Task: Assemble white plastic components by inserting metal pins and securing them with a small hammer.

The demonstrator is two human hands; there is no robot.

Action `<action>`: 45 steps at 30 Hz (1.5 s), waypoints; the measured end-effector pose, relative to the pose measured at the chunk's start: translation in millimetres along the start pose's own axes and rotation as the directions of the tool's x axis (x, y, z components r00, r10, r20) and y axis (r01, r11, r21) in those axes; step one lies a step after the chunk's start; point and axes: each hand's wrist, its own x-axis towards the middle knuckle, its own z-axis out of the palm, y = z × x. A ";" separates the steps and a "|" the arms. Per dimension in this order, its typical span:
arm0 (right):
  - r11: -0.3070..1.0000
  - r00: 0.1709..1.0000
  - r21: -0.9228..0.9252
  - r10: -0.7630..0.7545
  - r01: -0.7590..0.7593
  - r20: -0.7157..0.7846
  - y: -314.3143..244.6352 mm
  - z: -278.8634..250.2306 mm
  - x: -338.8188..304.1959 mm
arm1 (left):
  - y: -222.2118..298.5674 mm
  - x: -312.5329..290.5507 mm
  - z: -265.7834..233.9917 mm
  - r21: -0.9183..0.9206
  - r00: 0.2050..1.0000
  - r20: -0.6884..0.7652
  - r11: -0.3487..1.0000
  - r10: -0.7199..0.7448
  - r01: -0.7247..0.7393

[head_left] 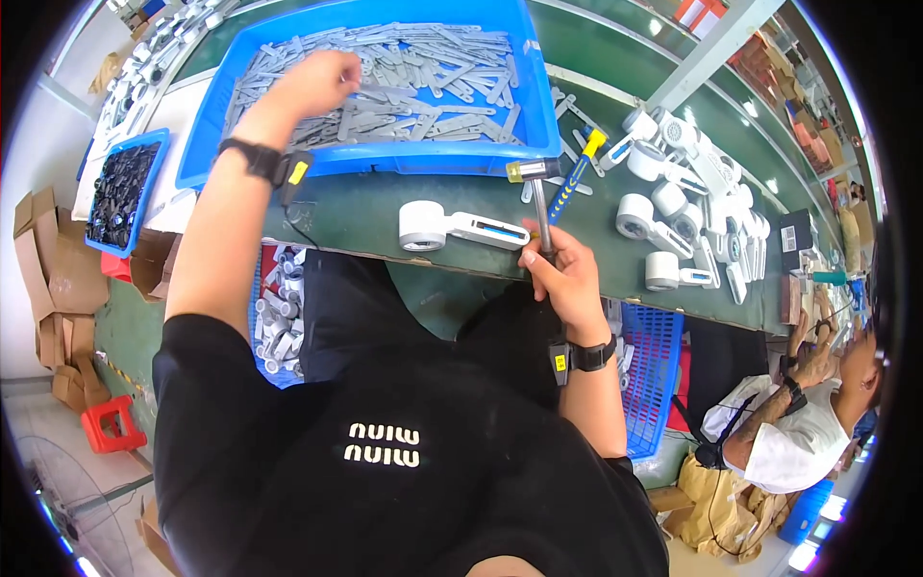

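My left hand (325,83) reaches over a blue bin (385,159) heaped with flat grey plastic strips (423,62). Its fingers are pinched together at the pile, apparently on one grey strip. My right hand (569,285) is wrapped round the lower handle of a small hammer (541,207), held upright, with its pale-and-dark head on top. Close to that hand, at the bench's near edge, lies a white handheld fan-like unit (421,227) with a round head. Its handle (490,231) points right and shows a long slot.
A blue-and-yellow-handled tool (580,173) lies right of the bin. Several white round-headed units (673,207) crowd the bench's right side. A small blue tray of black parts (125,192) stands left. Blue baskets (654,380) sit below the bench. A co-worker (803,423) is at the right.
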 end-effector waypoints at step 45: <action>0.877 0.921 -0.481 -0.180 -0.008 -0.344 -19.1 48.6 21.5 | 193.9 -127.9 103.4 -0.468 0.893 -0.446 0.835 0.060 -0.290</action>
